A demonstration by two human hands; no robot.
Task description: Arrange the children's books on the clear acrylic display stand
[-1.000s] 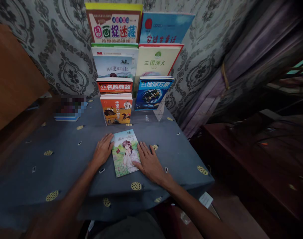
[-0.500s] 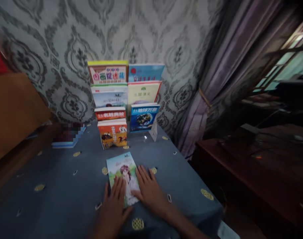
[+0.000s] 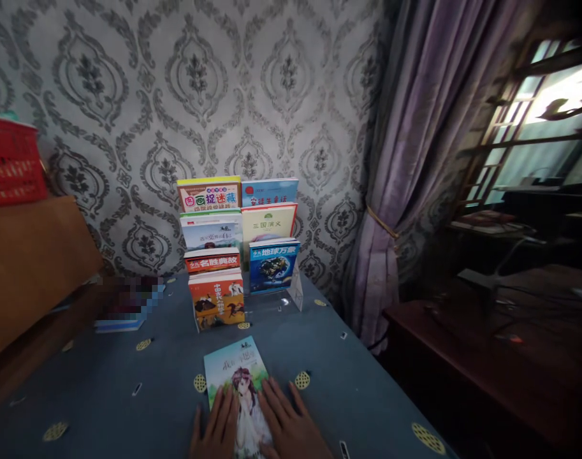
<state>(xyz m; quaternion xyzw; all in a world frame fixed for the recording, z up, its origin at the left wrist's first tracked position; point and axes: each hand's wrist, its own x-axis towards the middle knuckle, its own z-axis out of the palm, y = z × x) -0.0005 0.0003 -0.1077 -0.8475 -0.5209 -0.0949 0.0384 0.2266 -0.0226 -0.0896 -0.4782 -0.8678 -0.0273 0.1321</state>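
A thin book [image 3: 238, 363] with a girl drawn on its pale blue and green cover lies flat on the table, close to me. My left hand [image 3: 217, 424] rests on its lower left part, fingers stretched out. Across the lower right side lies my right hand [image 3: 291, 421], its fingers spread and flat, partly on the cover. The near end of the book runs to the bottom of the picture. Beyond it, a tiered clear stand [image 3: 296, 290] holds several upright books, among them an orange book [image 3: 218, 303] in front and a blue book [image 3: 274, 268] on the right.
More books [image 3: 128, 309] lie at the left, partly blurred out. A brown box [image 3: 37, 268] with a red basket [image 3: 13, 162] above it stands at the far left. A tied purple curtain [image 3: 374, 268] hangs right of the patterned wall, and a dark red desk [image 3: 463, 357] stands beyond the table.
The view has tilted upward, so the table and stand appear lower and more wall shows. Both hands remain on the book, with the right hand's fingers still flat.
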